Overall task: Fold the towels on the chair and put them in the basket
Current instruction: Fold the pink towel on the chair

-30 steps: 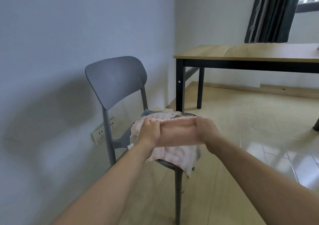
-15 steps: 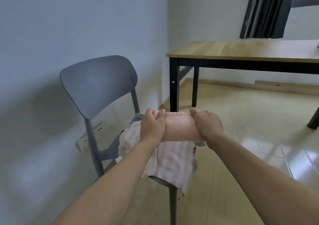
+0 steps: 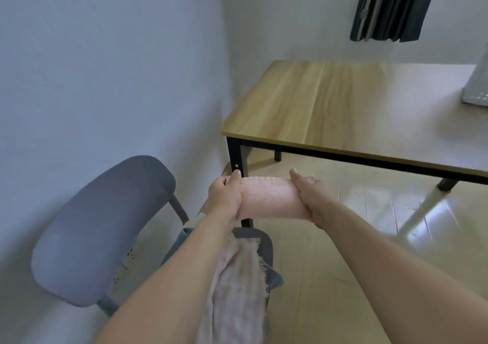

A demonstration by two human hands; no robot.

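Head view: you're holding a folded pink towel (image 3: 269,198) up in both hands, above the chair (image 3: 100,227).
Your left hand (image 3: 224,194) grips its left end with fingers curled round it; your right hand (image 3: 307,196) grips the right end the same way. More towels (image 3: 237,291) lie heaped on the chair seat below your left forearm. Desk (image 3: 343,106) stands behind, near the wall.

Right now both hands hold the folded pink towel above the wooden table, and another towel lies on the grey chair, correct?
Not quite. The head view shows both hands, left and right, holding the folded pink towel above the floor before the wooden table, not above it. Another towel does lie on the grey chair.
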